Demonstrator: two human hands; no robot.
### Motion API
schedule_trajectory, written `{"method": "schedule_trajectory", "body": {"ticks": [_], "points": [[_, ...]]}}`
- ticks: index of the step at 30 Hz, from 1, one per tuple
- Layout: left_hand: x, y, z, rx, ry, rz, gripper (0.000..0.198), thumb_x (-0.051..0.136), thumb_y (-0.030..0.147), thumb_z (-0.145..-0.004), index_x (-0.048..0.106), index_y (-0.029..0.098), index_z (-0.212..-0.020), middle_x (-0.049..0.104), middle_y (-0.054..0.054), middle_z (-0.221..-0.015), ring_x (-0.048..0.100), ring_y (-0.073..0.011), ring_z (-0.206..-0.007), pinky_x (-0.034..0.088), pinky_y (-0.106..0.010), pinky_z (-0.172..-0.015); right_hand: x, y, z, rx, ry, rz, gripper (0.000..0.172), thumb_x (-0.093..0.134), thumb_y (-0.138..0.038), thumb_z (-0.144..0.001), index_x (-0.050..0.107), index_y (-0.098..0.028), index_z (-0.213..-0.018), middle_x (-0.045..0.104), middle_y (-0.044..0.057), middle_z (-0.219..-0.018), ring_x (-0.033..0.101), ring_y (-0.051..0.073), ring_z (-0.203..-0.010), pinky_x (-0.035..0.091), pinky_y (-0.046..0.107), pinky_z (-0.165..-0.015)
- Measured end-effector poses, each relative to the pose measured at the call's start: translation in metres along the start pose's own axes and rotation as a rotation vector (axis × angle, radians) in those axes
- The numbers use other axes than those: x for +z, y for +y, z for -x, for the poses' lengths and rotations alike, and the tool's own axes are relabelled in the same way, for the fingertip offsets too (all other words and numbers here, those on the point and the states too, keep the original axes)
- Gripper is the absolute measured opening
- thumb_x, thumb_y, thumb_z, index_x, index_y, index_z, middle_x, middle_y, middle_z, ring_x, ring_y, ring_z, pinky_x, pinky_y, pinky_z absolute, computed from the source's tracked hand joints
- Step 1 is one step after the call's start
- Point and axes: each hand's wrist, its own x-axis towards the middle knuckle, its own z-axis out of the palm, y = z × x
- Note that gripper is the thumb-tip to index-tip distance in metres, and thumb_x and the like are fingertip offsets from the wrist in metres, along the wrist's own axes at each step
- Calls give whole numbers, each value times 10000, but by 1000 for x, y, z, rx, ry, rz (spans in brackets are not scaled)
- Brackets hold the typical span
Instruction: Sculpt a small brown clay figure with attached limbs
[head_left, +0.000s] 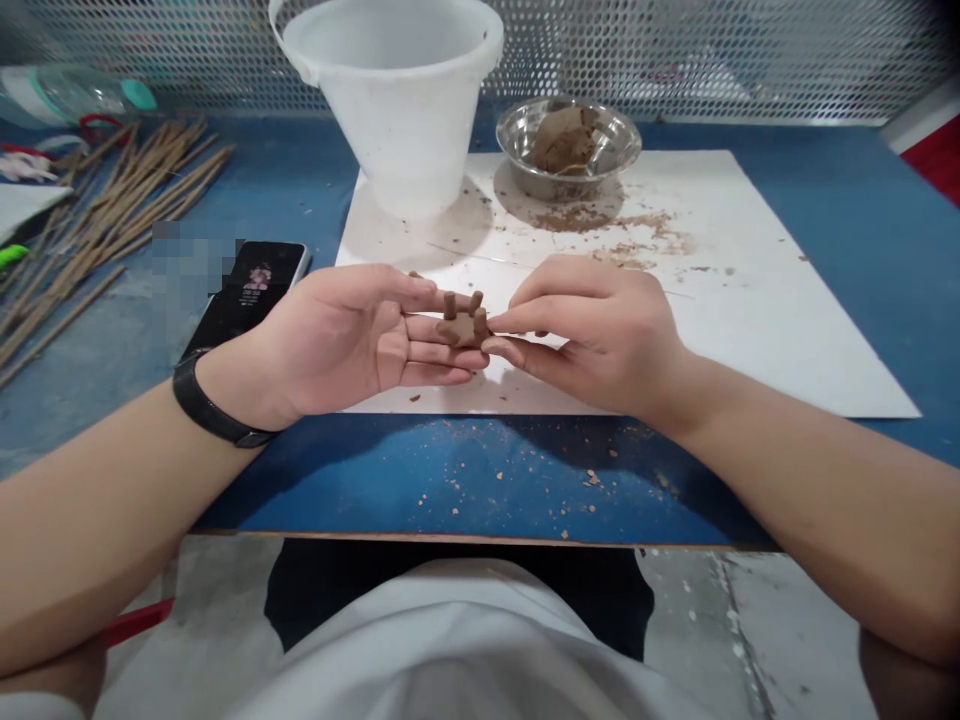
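Note:
A small brown clay piece (463,328), a flat slab with several short pegs standing up from it like an upturned miniature stool, rests on the fingers of my left hand (352,335). That palm faces up with the fingers stretched out, and the thumb lies apart from the clay. From the right, my right hand (600,335) pinches the slab's near right edge between thumb and fingertips. The exact contact is partly hidden by the fingers. Both hands are above the front part of a white board (787,330).
Behind stand a white bucket (397,120) and a steel bowl (517,170) with a clay lump (566,138). Clay crumbs (592,478) dot the board and blue table (360,480). Leftward lie a phone (244,290), thin sticks (127,200) and a plastic bottle (67,95). Perforated metal (712,60) borders the back.

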Motion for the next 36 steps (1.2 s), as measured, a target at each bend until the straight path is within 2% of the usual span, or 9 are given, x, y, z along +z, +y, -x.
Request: {"method": "schedule_trajectory", "body": {"ticks": [3,9,14,17,21,27,32,36], "points": [[0,1,1,-4,2,-2,251,737,383,-942,846,178,-1039,887,-119,-1083,856,-348,-1120,623,-547,-1217,-1,-2,0,-60,35,31,112,724,-271,-1115,823,-292,-1068,838,64,-1005,780,235,-909,625,408,-777],[-6,-3,-1,-6,-43,54,271,774,373,-912,825,162,-1075,889,-107,-1105,843,-323,-1109,629,-523,-1210,3,1,4,-96,19,108,120,691,-253,-1133,796,-259,-1078,812,38,-1003,763,209,-905,616,382,-794],[-4,-2,0,-11,-39,92,248,690,314,-1002,804,131,-1124,880,-115,-1165,828,-303,-1129,583,-557,-1245,5,2,2,-186,52,126,36,731,-210,-1113,758,-226,-1095,797,36,-1005,729,182,-892,623,344,-808],[-2,-3,1,-11,-38,78,226,682,269,-1022,832,125,-1111,881,-114,-1120,834,-281,-1093,627,-487,-1177,4,-2,1,-175,72,115,38,737,-193,-1110,751,-226,-1123,804,40,-1032,741,184,-914,632,347,-824],[0,-6,0,65,-97,36,147,792,158,-926,868,132,-1049,875,-103,-1067,835,-231,-1030,676,-345,-1047,3,-3,2,-151,50,137,52,712,-229,-1132,762,-235,-1141,807,31,-1038,755,185,-920,626,351,-809],[3,-7,-1,66,-37,-13,144,833,74,-891,879,129,-1016,864,-94,-1038,830,-214,-940,663,-407,-1104,5,-3,3,-87,-31,165,166,640,-302,-1170,791,-250,-1126,794,35,-1048,747,199,-940,616,378,-811],[2,-8,-2,68,-38,-4,196,853,65,-881,898,113,-1066,857,-90,-1039,822,-194,-941,702,-330,-995,5,-6,2,-101,-17,111,141,666,-247,-1159,801,-230,-1196,809,45,-1073,762,197,-961,626,363,-812],[2,-8,-2,62,-42,-11,157,847,62,-887,897,124,-1022,854,-93,-1026,822,-192,-939,704,-303,-962,3,-6,1,-106,-63,151,187,633,-276,-1176,817,-245,-1169,788,35,-1036,742,197,-917,623,372,-794]]}}
